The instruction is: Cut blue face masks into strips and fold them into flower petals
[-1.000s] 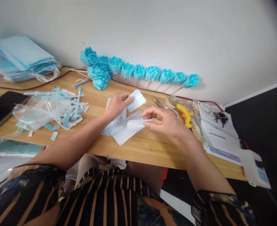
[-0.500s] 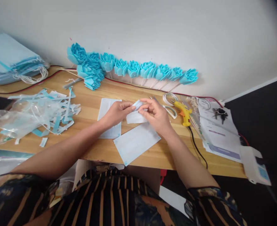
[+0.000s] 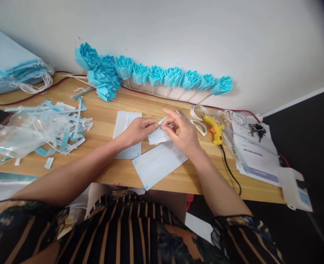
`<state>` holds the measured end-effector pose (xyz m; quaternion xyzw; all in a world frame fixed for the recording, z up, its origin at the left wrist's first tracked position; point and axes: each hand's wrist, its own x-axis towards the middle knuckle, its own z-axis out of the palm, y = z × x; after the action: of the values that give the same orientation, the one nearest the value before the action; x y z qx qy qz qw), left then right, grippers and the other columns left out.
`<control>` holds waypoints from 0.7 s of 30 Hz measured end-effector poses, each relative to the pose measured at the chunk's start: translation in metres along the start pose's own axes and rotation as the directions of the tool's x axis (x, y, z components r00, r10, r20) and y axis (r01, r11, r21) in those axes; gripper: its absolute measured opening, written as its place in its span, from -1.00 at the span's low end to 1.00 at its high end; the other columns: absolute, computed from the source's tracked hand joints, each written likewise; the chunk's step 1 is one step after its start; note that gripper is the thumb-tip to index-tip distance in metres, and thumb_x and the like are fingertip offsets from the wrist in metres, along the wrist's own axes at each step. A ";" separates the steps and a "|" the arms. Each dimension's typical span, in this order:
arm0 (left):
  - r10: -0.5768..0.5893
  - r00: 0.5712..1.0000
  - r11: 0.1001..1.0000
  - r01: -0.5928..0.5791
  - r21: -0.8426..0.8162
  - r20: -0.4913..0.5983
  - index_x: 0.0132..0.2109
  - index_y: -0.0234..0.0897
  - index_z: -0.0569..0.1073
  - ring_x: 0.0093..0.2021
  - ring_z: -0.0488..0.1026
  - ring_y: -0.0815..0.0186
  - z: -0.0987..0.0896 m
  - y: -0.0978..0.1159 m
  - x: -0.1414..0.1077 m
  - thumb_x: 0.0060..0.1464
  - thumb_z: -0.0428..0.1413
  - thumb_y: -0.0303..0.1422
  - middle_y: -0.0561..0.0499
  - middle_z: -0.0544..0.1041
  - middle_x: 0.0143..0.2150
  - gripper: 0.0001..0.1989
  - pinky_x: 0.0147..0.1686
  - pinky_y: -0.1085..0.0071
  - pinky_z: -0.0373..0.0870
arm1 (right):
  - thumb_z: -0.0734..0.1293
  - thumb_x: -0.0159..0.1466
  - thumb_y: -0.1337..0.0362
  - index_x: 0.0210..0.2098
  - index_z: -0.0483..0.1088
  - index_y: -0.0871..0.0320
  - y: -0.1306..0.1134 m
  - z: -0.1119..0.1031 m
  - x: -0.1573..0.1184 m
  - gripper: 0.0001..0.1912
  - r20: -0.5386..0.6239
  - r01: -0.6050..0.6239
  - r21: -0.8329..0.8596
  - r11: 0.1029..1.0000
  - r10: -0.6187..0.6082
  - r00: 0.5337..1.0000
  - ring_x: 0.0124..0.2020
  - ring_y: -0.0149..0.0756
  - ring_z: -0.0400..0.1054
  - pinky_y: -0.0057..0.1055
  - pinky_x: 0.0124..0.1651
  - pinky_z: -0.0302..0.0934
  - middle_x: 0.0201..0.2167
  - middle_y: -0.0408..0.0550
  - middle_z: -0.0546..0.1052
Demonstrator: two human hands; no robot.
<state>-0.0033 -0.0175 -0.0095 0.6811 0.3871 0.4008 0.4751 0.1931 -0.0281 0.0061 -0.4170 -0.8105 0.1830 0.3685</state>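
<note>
Between my two hands is a small pale blue sheet (image 3: 158, 136), its upper edge folded at the fingertips. My left hand (image 3: 140, 130) pinches the fold from the left with thumb and fingers. From the right, my right hand (image 3: 180, 132) pinches the same sheet, partly hiding it. A flat pale blue sheet (image 3: 127, 121) lies under and beside my left hand. Nearer the table's front edge rests a larger pale sheet (image 3: 159, 165), set at a slant below my right hand.
Blue flowers on sticks (image 3: 173, 77) lean along the wall. Left are stacked blue sheets (image 3: 10, 58), a plastic bag (image 3: 27, 132) and cut strips (image 3: 75, 119). Right are scissors (image 3: 199, 127), a yellow glue gun (image 3: 215, 128) with its cable, white tape (image 3: 199, 112), papers (image 3: 255, 150) and keys (image 3: 258, 131).
The fingertips of both hands have come closer together on the small sheet, and its fold is narrower. The camera view has shifted slightly.
</note>
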 end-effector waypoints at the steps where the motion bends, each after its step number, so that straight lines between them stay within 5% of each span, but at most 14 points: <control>1: 0.003 1.000 1.000 -0.003 0.003 0.007 -0.43 -0.27 0.49 -0.43 0.37 0.33 0.000 0.000 0.000 0.16 0.14 -0.22 0.08 0.43 -0.51 -0.74 -0.41 0.43 0.27 | 0.32 0.33 0.31 0.24 0.34 -0.07 0.000 0.000 0.000 -0.51 0.001 -0.002 -0.006 1.000 0.002 1.000 -0.27 -0.31 0.48 -0.32 -0.16 0.40 -0.23 -0.15 0.62; 12: 0.070 0.993 0.994 -0.078 0.074 0.099 -0.50 -0.24 0.36 -0.49 0.17 0.35 -0.005 0.009 -0.003 0.26 0.00 -0.09 0.08 0.25 -0.56 -0.56 -0.47 0.40 0.08 | 0.32 0.33 0.33 0.25 0.34 -0.10 -0.004 -0.006 -0.001 -0.49 0.032 -0.009 -0.042 0.999 0.011 0.999 -0.27 -0.31 0.49 -0.29 -0.08 0.41 -0.21 -0.15 0.63; 21: 0.033 0.995 0.998 -0.038 0.043 0.096 -0.37 -0.26 0.53 -0.50 0.25 0.38 0.000 0.004 -0.003 0.14 0.15 -0.23 0.09 0.37 -0.52 -0.79 -0.49 0.43 0.12 | 0.32 0.34 0.31 0.23 0.38 -0.09 -0.003 -0.007 -0.001 -0.52 0.050 0.020 -0.042 0.999 -0.018 0.999 -0.26 -0.29 0.50 -0.29 -0.07 0.41 -0.23 -0.15 0.63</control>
<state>-0.0041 -0.0214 -0.0062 0.7167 0.3608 0.3673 0.4703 0.1973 -0.0308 0.0117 -0.4122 -0.8270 0.1727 0.3409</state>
